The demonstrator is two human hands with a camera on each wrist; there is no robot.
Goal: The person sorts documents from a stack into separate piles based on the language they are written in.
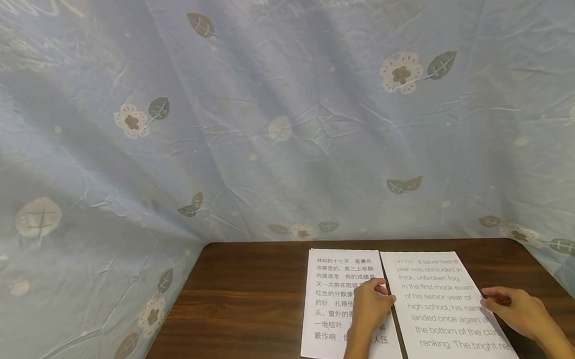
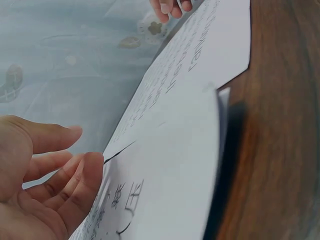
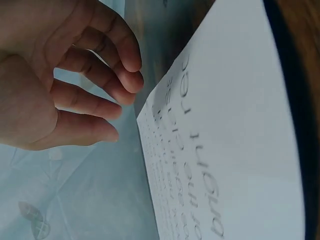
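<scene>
Two stacks of white paper lie side by side, a narrow dark gap between them. The left paper stack (image 1: 311, 330) bears large Chinese print; the right paper stack (image 1: 397, 325) (image 3: 240, 90) bears English print. My left hand (image 1: 370, 308) (image 2: 55, 180) is over the right part of the Chinese pages, covering some text, its fingers loosely bent beside the gap. At the right edge of the English pages is my right hand (image 1: 516, 309) (image 3: 85, 75), thumb and fingers apart in the right wrist view. Neither hand visibly grips a page; whether fingertips touch paper I cannot tell.
The papers rest on a dark brown wooden table (image 1: 235, 307) with rounded far corners. A pale blue curtain (image 1: 266, 148) printed with leaves and flowers hangs behind the table and along both sides.
</scene>
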